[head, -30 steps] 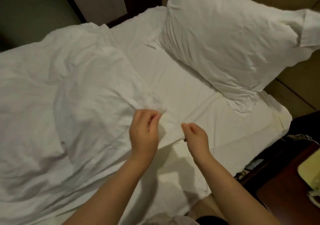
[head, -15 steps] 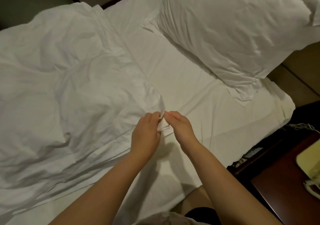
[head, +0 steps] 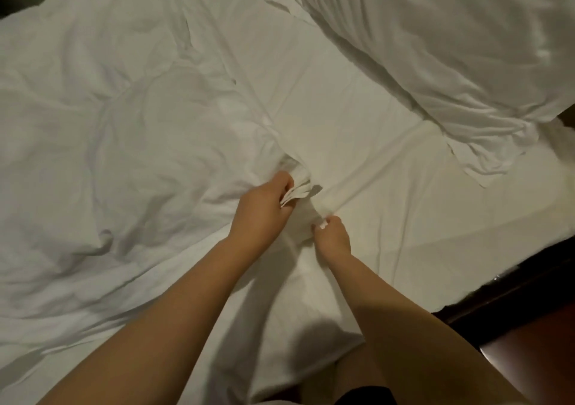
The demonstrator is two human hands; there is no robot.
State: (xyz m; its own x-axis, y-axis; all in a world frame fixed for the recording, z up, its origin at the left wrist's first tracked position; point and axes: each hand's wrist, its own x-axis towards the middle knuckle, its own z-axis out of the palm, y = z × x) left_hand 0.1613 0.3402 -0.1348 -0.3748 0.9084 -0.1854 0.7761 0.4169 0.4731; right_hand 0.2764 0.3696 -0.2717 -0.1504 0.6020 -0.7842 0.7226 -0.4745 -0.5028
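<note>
Two grips on the soft duvet (head: 140, 143) (light, floppy): left hand (head: 259, 213) bunches its corner; right hand (head: 332, 237), at four o'clock, pinches its edge.

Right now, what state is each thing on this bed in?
Rumpled white fabric duvet, bunched up, one corner lifted.
Flat white fabric bed sheet, spread out, creased, one fold pinched up.
Plump white rectangular pillow, lying on the sheet, untouched.
Left hand, grips the duvet corner.
Right hand, pinches the sheet fold.
</note>
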